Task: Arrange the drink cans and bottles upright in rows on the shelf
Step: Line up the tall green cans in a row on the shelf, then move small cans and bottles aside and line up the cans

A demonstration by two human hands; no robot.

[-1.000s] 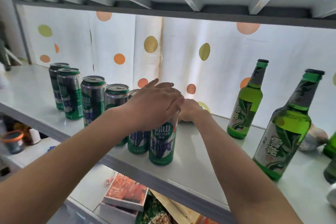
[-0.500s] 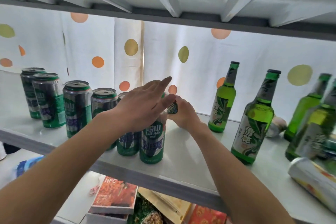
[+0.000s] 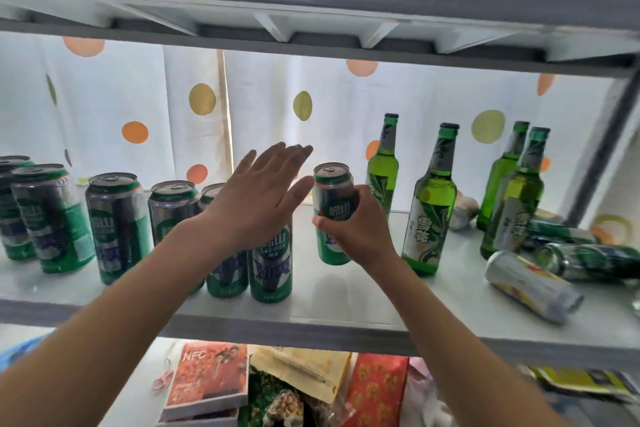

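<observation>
head view | right hand [image 3: 356, 229] now grips a green-and-dark aluminium drink can [image 3: 333, 198] upright, brought forward beside the can row on the white shelf [image 3: 363, 298] | left hand [image 3: 256, 204] lifted, fingers spread, holding nothing | row gains one; toppled cans [image 3: 530, 284] remain right

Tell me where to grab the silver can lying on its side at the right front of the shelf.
Grip the silver can across its round body, near mid-length, coming from above and the front. It lies flat with ends pointing left and right, and toppled green cans crowd it behind.
</observation>
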